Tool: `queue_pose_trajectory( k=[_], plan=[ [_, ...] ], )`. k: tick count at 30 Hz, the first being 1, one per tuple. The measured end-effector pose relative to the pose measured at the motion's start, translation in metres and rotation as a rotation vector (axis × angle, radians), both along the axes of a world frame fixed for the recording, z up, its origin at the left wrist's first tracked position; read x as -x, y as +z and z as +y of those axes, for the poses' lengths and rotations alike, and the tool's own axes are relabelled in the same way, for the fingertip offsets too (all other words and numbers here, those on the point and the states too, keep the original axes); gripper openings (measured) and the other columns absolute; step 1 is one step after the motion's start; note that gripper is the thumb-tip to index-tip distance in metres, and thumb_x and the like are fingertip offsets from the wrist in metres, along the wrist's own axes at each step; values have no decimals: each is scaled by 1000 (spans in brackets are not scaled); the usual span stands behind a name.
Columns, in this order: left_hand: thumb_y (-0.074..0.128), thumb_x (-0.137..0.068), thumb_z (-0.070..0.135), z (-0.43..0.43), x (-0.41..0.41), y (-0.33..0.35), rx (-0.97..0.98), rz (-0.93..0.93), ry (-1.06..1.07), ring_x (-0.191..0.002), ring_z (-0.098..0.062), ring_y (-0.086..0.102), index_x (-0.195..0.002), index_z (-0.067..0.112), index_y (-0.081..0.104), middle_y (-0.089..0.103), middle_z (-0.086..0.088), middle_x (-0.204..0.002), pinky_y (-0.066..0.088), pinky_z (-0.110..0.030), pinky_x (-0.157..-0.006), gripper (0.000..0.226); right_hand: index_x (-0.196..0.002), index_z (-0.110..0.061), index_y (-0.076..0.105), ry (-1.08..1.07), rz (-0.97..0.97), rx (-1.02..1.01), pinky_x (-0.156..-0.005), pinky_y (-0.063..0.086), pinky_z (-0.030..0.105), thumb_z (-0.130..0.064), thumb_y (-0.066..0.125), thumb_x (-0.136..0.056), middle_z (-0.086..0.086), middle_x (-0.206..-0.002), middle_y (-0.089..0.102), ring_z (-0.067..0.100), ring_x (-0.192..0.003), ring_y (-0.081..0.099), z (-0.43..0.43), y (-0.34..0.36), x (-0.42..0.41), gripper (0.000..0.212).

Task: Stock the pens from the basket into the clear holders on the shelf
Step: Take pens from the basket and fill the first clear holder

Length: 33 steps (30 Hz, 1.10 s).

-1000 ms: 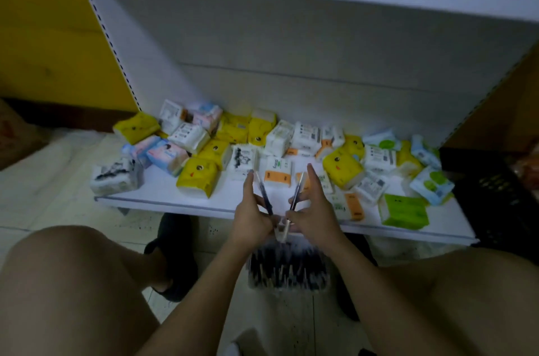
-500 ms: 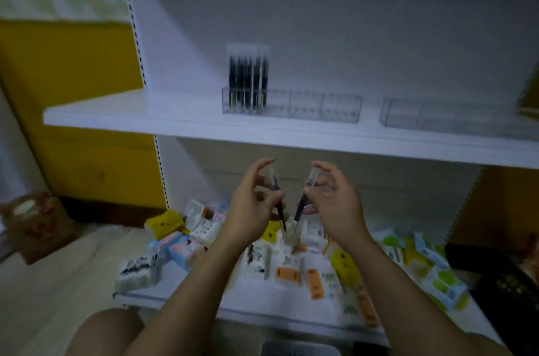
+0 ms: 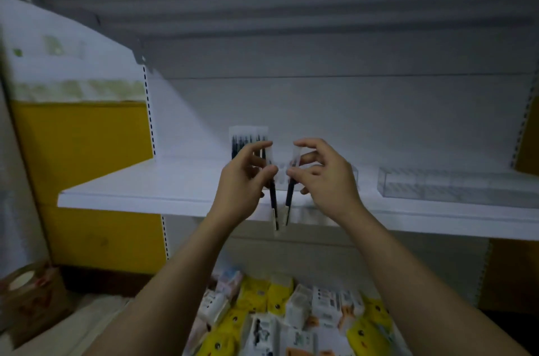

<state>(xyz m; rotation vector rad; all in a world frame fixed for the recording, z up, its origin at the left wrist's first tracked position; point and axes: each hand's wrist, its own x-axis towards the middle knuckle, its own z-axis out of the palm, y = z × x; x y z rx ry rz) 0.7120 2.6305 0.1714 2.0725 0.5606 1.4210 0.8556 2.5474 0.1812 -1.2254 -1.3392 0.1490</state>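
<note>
I watched the left hand (image 3: 245, 183) and the right hand (image 3: 326, 177) climb from the pen basket, far below the white metal shelf (image 3: 131, 195), until both were level with that shelf, just in front of its edge. Each brought up a slim black pen with a clear cap. The left pen (image 3: 273, 201) and the right pen (image 3: 289, 195) ended hanging tip-down across the shelf's edge. My head view swung upward. The basket dropped out of sight, the small wrapped tissue packs (image 3: 280, 291) sank well below the shelf, and the clear plastic holder of black pens (image 3: 242, 141) on the shelf came in behind the left hand.
</note>
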Motion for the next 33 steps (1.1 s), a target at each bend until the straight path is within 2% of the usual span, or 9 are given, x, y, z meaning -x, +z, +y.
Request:
queue_pose_trajectory(
  k=[4,6,9,12,15,21,27,31,33],
  plan=[
    [62,-92,15,25,-3,20,-78,-11,47,-73,-15,63,-122,29,57,64,1,-84,56,-26,-68,34,-116,-32,58,-6,-14,-49,-62,59,31,-12,71,-86,1,-96,62,18,-71,68,29,16,-8,38],
    [64,-91,15,36,-5,31,-59,-35,61,-73,-17,63,-117,30,59,64,1,-90,58,-29,-65,31,-115,-31,58,-24,-17,-72,-63,59,34,-11,70,-86,-1,-94,62,20,-70,68,45,22,-13,37],
    [69,-87,14,53,-10,48,-39,-78,96,-72,-6,64,-112,26,60,64,5,-94,55,-18,-58,29,-116,-31,58,-56,-31,-105,-66,60,41,-11,71,-86,-1,-94,63,21,-70,68,69,27,-22,38],
    [71,-85,15,70,-15,61,-84,-76,164,-72,5,62,-108,27,60,61,14,-91,51,-10,-57,28,-119,-27,58,-87,-44,-148,-68,60,42,-14,71,-86,-4,-94,62,19,-69,67,89,33,-29,38],
    [73,-84,16,84,-23,70,-139,-72,216,-70,10,61,-105,29,58,58,19,-88,48,-5,-57,29,-122,-25,57,-115,-40,-187,-68,60,39,-14,71,-87,-10,-92,59,13,-69,66,105,42,-33,39],
    [73,-84,17,103,-40,73,-254,-4,283,-70,6,59,-110,21,61,59,12,-94,45,-1,-60,29,-125,-24,56,-122,-68,-212,-68,60,32,-15,70,-88,-18,-90,54,5,-66,64,133,52,-37,40],
    [73,-84,17,113,-44,65,-244,-1,309,-72,4,60,-109,20,61,61,11,-93,48,-7,-59,28,-124,-22,57,-167,-66,-235,-68,58,29,-14,71,-87,-20,-86,53,4,-64,62,156,52,-45,40],
    [71,-85,18,116,-42,67,-194,20,304,-71,3,61,-109,22,60,61,10,-92,48,-6,-56,27,-125,-21,56,-185,-96,-208,-61,48,10,-15,69,-88,-21,-86,52,-5,-60,58,168,48,-47,39],
    [70,-86,18,115,-41,68,-182,39,313,-72,2,61,-111,21,60,61,8,-94,48,-8,-56,27,-125,-22,56,-201,-116,-182,-61,45,9,-15,69,-89,-17,-86,54,-2,-60,57,170,46,-47,39]
  ],
)
